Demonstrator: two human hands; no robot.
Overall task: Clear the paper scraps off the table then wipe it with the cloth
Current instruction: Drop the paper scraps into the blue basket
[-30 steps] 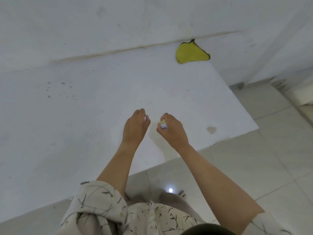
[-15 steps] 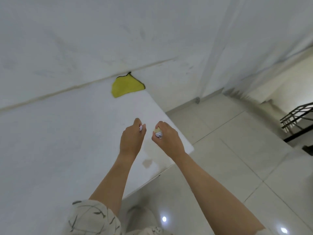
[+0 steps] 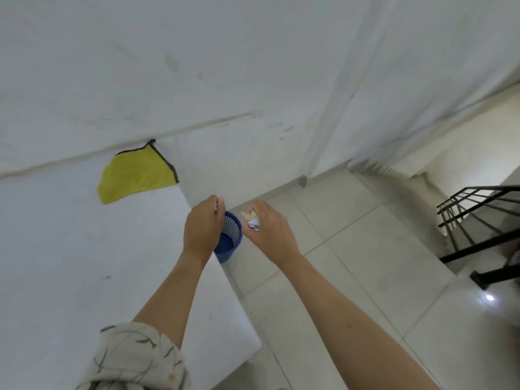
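My right hand [image 3: 270, 232] is closed around crumpled paper scraps [image 3: 252, 220], white lined and yellowish, which stick out between the fingers. My left hand [image 3: 203, 226] is also closed, with a bit of white paper [image 3: 216, 206] showing at the fingertips. Both hands hover past the table's right edge, over a blue mesh bin [image 3: 229, 237] standing on the floor; the left hand hides part of its rim. A yellow cloth [image 3: 135, 173] with a dark border lies on the white table [image 3: 70, 249] against the wall.
A white wall runs behind the table. To the right lies a light tiled floor [image 3: 365, 249], and at the far right a black metal stair railing [image 3: 478, 220] stands beside a stairwell.
The view has swung right and both hands have moved off the table's right edge with the scraps. The blue bin has come into sight beneath them.
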